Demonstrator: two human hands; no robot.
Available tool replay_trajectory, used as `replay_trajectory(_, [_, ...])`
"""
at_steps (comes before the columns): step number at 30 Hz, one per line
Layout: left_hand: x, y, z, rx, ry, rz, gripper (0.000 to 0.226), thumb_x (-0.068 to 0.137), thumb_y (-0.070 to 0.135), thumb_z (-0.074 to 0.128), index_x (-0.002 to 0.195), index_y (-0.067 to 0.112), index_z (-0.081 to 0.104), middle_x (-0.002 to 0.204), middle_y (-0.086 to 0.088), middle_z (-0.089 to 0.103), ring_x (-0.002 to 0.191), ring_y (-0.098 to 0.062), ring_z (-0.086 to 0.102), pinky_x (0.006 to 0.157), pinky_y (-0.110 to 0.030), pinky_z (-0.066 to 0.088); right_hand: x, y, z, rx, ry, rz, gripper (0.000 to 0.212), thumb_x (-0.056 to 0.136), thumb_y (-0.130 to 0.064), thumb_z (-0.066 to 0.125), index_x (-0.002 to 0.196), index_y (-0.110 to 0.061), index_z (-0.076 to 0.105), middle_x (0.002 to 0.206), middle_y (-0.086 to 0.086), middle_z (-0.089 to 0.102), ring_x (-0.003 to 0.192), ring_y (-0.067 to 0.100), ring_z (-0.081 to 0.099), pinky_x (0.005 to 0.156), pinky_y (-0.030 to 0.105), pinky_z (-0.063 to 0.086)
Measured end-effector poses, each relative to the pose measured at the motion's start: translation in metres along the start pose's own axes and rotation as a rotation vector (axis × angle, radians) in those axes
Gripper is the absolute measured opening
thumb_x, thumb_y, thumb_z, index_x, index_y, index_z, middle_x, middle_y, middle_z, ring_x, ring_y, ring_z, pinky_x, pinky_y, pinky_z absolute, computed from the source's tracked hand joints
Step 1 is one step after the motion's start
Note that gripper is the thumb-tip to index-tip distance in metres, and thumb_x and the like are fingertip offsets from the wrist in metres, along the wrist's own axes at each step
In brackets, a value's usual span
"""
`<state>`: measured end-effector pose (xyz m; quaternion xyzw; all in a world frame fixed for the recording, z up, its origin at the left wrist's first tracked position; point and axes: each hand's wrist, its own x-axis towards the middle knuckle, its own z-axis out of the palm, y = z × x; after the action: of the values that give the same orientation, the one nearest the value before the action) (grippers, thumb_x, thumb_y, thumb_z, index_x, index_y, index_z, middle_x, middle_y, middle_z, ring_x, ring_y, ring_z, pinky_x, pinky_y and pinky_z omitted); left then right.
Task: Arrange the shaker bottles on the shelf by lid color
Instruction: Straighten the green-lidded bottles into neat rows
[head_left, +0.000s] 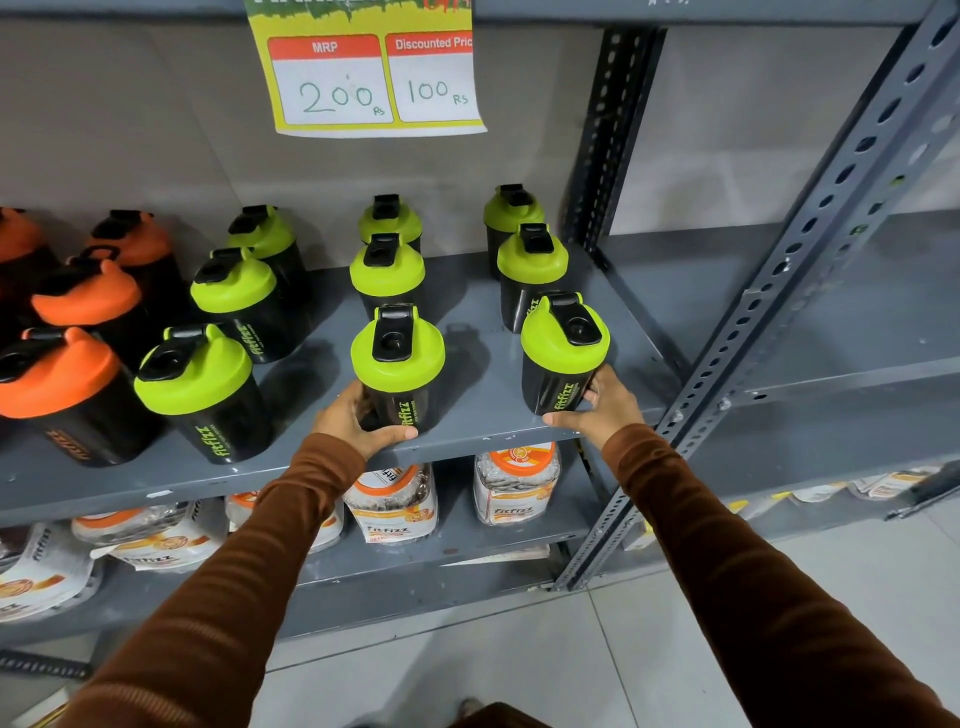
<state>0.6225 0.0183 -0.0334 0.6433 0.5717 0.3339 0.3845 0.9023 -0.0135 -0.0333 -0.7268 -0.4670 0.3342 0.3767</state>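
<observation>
Black shaker bottles stand in rows on the grey shelf (467, 431). Several with green lids fill the middle and right, several with orange lids (57, 371) stand at the left. My left hand (358, 421) grips the base of the front green-lidded bottle in the middle column (397, 364), which stands at the shelf's front edge. My right hand (597, 405) wraps around the lower body of the front green-lidded bottle in the right column (563, 348). Both bottles stand upright on the shelf.
A price sign (374, 73) hangs from the shelf above. Clear jars with orange lids (517, 483) and pouches fill the shelf below. A perforated grey upright (779, 270) borders the shelf on the right, with another shelving unit beyond. Tiled floor lies underneath.
</observation>
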Motion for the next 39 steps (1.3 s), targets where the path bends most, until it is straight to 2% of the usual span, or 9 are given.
replay_trajectory(7, [0.002, -0.004, -0.001, -0.006, -0.004, 0.019, 0.068, 0.059, 0.011, 0.081, 0.117, 0.007, 0.046, 0.124, -0.016, 0.056, 0.108, -0.028, 0.055, 0.095, -0.036, 0.041, -0.005, 0.0, 0.003, -0.018, 0.024, -0.039, 0.072, 0.056, -0.012, 0.086, 0.115, -0.01, 0.045, 0.126, 0.013, 0.057, 0.118, 0.028, 0.052, 0.102, 0.04, 0.042])
replay_trajectory(13, [-0.001, -0.001, -0.002, -0.01, 0.006, 0.081, 0.075, 0.056, 0.009, 0.083, 0.12, 0.007, 0.044, 0.122, -0.011, 0.056, 0.102, -0.017, 0.05, 0.093, -0.03, 0.039, -0.03, -0.001, 0.019, -0.03, 0.325, -0.174, 0.112, 0.049, -0.022, 0.09, 0.139, -0.009, 0.024, 0.147, 0.017, 0.027, 0.137, 0.03, 0.023, 0.113, 0.043, 0.021])
replay_trajectory(17, [-0.009, -0.011, -0.004, -0.183, 0.018, 0.155, 0.09, 0.058, 0.002, 0.08, 0.133, 0.01, 0.03, 0.127, 0.001, 0.044, 0.116, -0.012, 0.043, 0.1, -0.021, 0.034, -0.071, -0.011, 0.052, 0.014, 0.548, -0.44, 0.081, 0.057, -0.035, 0.081, 0.122, -0.016, 0.037, 0.135, 0.001, 0.035, 0.119, 0.028, 0.036, 0.104, 0.039, 0.031])
replay_trajectory(20, [-0.029, -0.031, -0.007, -0.199, 0.251, 0.197, 0.064, 0.072, 0.016, 0.072, 0.127, 0.011, 0.04, 0.125, -0.004, 0.049, 0.115, -0.014, 0.048, 0.096, -0.011, 0.038, -0.085, -0.016, 0.082, 0.021, 0.327, -0.688, 0.054, 0.069, -0.035, 0.069, 0.112, -0.018, 0.04, 0.115, -0.005, 0.041, 0.1, 0.015, 0.045, 0.092, 0.02, 0.037])
replay_trajectory(22, [-0.043, -0.044, -0.014, -0.131, 0.495, 0.221, 0.046, 0.077, 0.032, 0.066, 0.114, 0.011, 0.048, 0.11, -0.008, 0.052, 0.102, -0.021, 0.054, 0.089, -0.022, 0.044, -0.085, -0.03, 0.1, 0.054, 0.167, -0.664, 0.052, 0.07, -0.036, 0.067, 0.112, -0.022, 0.041, 0.108, 0.0, 0.043, 0.091, 0.007, 0.045, 0.085, 0.012, 0.037])
replay_trajectory(28, [-0.04, -0.066, -0.064, -0.059, 0.955, 0.126, 0.081, 0.06, 0.043, 0.072, 0.109, -0.01, 0.036, 0.106, -0.014, 0.032, 0.096, -0.036, 0.044, 0.093, -0.033, 0.037, -0.047, -0.064, 0.136, 0.167, -0.026, -0.367, 0.102, 0.052, -0.022, 0.087, 0.133, -0.006, 0.026, 0.129, 0.012, 0.035, 0.123, 0.024, 0.039, 0.107, 0.036, 0.034])
replay_trajectory(30, [-0.031, -0.07, -0.08, -0.104, 0.887, 0.09, 0.102, 0.049, 0.044, 0.076, 0.12, -0.011, 0.027, 0.116, -0.015, 0.029, 0.11, -0.037, 0.041, 0.104, -0.037, 0.032, -0.04, -0.071, 0.14, 0.159, -0.085, -0.317, 0.109, 0.05, -0.013, 0.089, 0.135, -0.005, 0.022, 0.137, 0.014, 0.036, 0.127, 0.024, 0.037, 0.111, 0.038, 0.031])
replay_trajectory(33, [-0.021, -0.071, -0.098, -0.138, 0.662, 0.066, 0.123, 0.037, 0.036, 0.081, 0.13, -0.006, 0.012, 0.127, -0.016, 0.03, 0.119, -0.022, 0.035, 0.103, -0.015, 0.024, -0.04, -0.075, 0.144, 0.173, -0.098, -0.252, 0.105, 0.051, -0.002, 0.087, 0.134, -0.006, 0.022, 0.136, 0.012, 0.044, 0.121, 0.02, 0.044, 0.102, 0.023, 0.033])
replay_trajectory(39, [-0.016, -0.079, -0.119, -0.027, 0.419, 0.04, 0.114, 0.046, -0.011, 0.082, 0.131, -0.008, 0.006, 0.133, -0.027, 0.031, 0.116, -0.022, 0.035, 0.096, -0.019, 0.024, -0.037, -0.081, 0.15, 0.111, -0.027, -0.148, 0.088, 0.052, -0.01, 0.088, 0.124, -0.009, 0.037, 0.123, 0.012, 0.059, 0.112, 0.025, 0.056, 0.093, 0.026, 0.04])
